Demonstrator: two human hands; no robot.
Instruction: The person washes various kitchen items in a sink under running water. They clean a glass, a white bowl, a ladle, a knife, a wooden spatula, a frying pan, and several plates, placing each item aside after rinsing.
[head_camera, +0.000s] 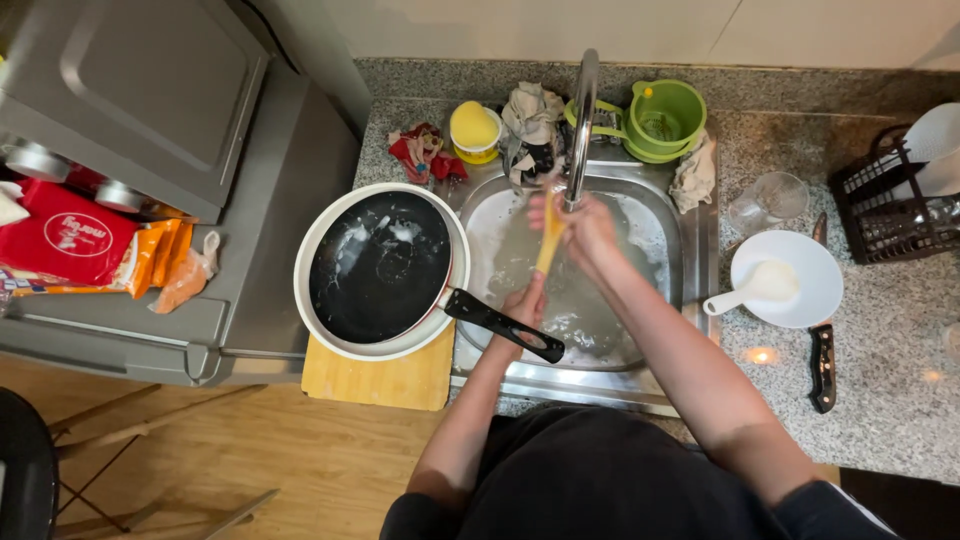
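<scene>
**Wooden spoon under the tap**

The top of the wooden spoon (549, 237) is hidden inside the right hand (580, 222), which is closed around it beneath the tap (582, 120). The left hand (527, 303) grips its lower end over the sink (690, 240). Left of that hand sits a soapy black pan (380, 268); far left lies a red packet (70, 240) beside orange ones, partly cut off
</scene>
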